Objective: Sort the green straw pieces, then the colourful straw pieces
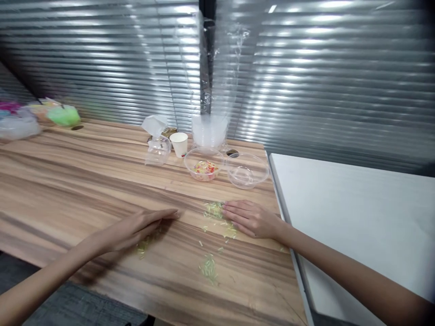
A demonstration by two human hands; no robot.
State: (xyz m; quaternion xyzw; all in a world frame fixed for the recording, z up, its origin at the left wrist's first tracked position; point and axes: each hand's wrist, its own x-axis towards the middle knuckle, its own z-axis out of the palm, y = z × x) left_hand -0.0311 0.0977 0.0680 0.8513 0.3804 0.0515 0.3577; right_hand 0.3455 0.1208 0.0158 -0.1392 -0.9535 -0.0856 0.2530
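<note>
My left hand (142, 227) lies flat on the wooden table (84, 181) with its fingers stretched out to the right, over a few pale green bits. My right hand (249, 218) also rests flat, fingers together and pointing left, touching a heap of small pale green strips (215, 209). More of these strips (208, 267) are scattered nearer the front edge. Neither hand holds anything. Behind the hands stand a clear bowl with red and yellow pieces (204, 164) and an empty clear bowl (247, 170).
A white paper cup (179, 144), an open clear box (157, 149) and a stack of clear bowls in a plastic sleeve (209, 129) stand at the back. Bags of coloured material (63, 115) lie at the far left. A white table (356, 213) adjoins on the right.
</note>
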